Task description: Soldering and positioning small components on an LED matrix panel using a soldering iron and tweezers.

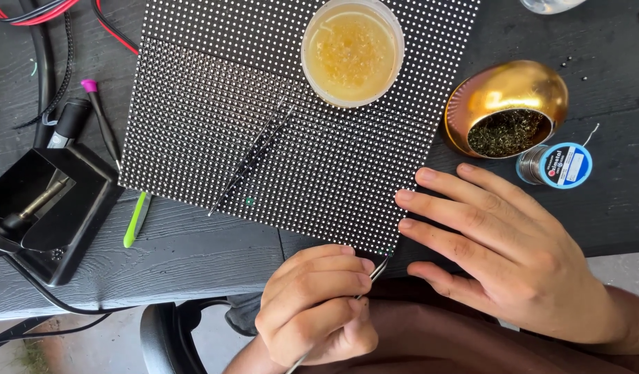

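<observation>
Pinching thin tool (375, 271), left hand (316, 305) hides its shaft; right hand (503, 249) spread flat at panel (264, 131) edge.

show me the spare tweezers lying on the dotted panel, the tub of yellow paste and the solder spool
spare tweezers (254, 158), head view, middle of the shaft
tub of yellow paste (352, 52), head view, centre of the paste
solder spool (560, 165), head view, blue end label

Flux tub (352, 52) on dotted panel (195, 125)
</observation>
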